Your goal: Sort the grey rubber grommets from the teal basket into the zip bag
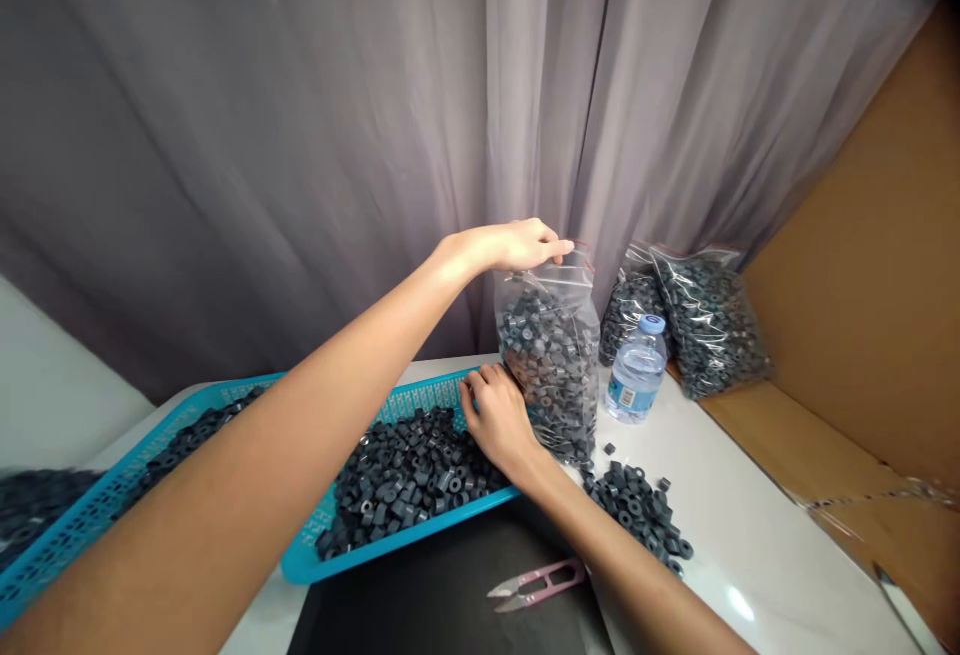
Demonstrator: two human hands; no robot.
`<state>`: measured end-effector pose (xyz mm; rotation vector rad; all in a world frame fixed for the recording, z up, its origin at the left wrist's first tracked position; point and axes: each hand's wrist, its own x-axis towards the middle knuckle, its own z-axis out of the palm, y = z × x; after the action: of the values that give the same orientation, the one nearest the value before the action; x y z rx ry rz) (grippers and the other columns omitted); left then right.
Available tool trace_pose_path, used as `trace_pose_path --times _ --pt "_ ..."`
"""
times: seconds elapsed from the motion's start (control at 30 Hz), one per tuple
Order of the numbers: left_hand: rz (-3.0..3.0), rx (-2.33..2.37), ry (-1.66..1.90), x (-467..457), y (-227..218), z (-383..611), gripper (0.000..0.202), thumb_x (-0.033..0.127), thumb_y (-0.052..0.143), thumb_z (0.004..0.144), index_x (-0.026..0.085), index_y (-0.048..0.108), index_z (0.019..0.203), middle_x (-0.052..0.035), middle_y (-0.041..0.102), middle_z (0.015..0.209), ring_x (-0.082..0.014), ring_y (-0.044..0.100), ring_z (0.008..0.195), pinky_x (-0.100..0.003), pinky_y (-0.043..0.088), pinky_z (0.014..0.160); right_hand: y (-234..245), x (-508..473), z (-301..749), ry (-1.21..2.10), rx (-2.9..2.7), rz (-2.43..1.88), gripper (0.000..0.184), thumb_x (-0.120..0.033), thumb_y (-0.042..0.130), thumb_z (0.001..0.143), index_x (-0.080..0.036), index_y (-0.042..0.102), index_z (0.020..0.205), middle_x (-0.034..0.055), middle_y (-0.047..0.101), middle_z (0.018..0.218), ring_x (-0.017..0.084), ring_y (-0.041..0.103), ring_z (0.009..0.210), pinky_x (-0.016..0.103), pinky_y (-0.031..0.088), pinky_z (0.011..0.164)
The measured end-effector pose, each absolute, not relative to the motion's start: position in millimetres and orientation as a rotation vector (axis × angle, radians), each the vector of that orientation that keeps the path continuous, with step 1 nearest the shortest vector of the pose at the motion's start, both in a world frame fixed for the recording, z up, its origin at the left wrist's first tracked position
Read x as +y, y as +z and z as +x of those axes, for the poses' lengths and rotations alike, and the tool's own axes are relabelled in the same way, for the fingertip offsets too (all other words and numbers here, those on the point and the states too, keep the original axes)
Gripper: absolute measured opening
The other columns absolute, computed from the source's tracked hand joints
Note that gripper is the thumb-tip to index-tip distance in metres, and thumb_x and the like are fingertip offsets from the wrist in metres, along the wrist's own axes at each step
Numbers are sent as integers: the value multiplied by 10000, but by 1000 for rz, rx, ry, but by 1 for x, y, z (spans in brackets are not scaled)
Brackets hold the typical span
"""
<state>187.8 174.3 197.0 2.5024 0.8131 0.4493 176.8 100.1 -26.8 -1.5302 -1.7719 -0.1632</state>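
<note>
Fingers (560, 248) of the left hand (523, 243) are pressed together at the top edge of a clear zip bag (551, 360), which stands upright on the table (731, 510), well filled with small dark grey rings. Risk, in my judgement: a slip of that high hold — or a nudge low down — could tip the tall bag and spill rings, since I cannot confirm that its zip is closed. A loose pile (634, 510) of rings lies just beside its base, and a bottle (637, 370) stands near on the other side.

As to opening: the left fingers show no visible gap, apparently pinching the bag's film. Those of the right hand (499, 420) are half-curled and slightly apart, at the bag's lower side, over the far end of the blue basket (405, 539) of rings — whether they grip anything cannot be told.
</note>
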Motion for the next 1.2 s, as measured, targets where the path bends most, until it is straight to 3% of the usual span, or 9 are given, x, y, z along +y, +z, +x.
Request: trace_pose_path --times 0.2,0.33,0.4,0.5,0.6,0.67,0.8,1.03,1.2 --pt "2793 522 720 157 186 163 380 383 456 993 138 732 899 -63 652 803 -195 564 766 -290 383 759 -29 97 177 12 -1730 -1414 254 -183 379 1006 -170 602 884 138 638 970 278 595 965 405 461 888" --pt "2717 563 1315 114 164 119 270 312 414 1017 183 651 1025 -73 645 1042 -203 579 950 -304 400 902 -21 98 185 224 -1725 -1275 312 -182 252 1034 -145 558 1079 99 649 934 201 637 833 325 506 767" --pt "2604 742 1403 98 142 82 226 328 436 1011 199 621 1020 -50 649 1016 -184 589 916 -296 433 883 -13 98 191 338 -1763 -1194 318 -200 221 1046 -157 506 1180 50 654 884 159 647 750 277 514 696" --pt "2470 1082 949 93 98 19 269 429 452 988 211 608 979 -27 682 945 -191 631 888 -318 485 857 -2 97 202 442 -1840 -1111 284 -245 260 1052 -188 502 1188 24 658 895 140 656 778 264 520 720" --pt "2391 1427 273 104 55 -32 412 543 489 917 209 635 1107 -105 687 1190 -302 614 1140 -443 446 1008 2 94 209 470 -1921 -1108 210 -236 376 1015 -190 571 1075 40 664 915 168 648 855 308 507 799" --pt "2364 1495 48 113 36 -52 504 575 511 882 208 629 1206 -134 633 1339 -347 553 1265 -468 397 1072 1 92 213 476 -1967 -1131 182 -204 419 985 -180 596 1021 56 670 911 185 645 874 331 498 824" --pt "2347 1467 18 125 25 -63 588 616 433 900 191 614 1263 -137 632 1360 -330 588 1240 -409 426 1041 -2 91 218 469 -2001 -1210 223 -170 385 975 -147 605 997 97 677 912 195 649 858 334 506 805" --pt "2357 1461 114 141 16 -65 574 638 457 869 198 637 1191 -133 692 1251 -336 640 1132 -401 455 957 -1 88 215 379 -1894 -1439 363 -248 377 1009 -117 405 1346 112 687 930 229 669 879 351 496 823" --pt "2370 1336 85 141 11 -57 538 614 452 893 198 628 1186 -110 729 1131 -294 667 1049 -355 474 891 6 79 205 352 -1822 -1600 458 -333 422 1011 -89 335 1389 147 712 927 269 698 876 353 491 793"
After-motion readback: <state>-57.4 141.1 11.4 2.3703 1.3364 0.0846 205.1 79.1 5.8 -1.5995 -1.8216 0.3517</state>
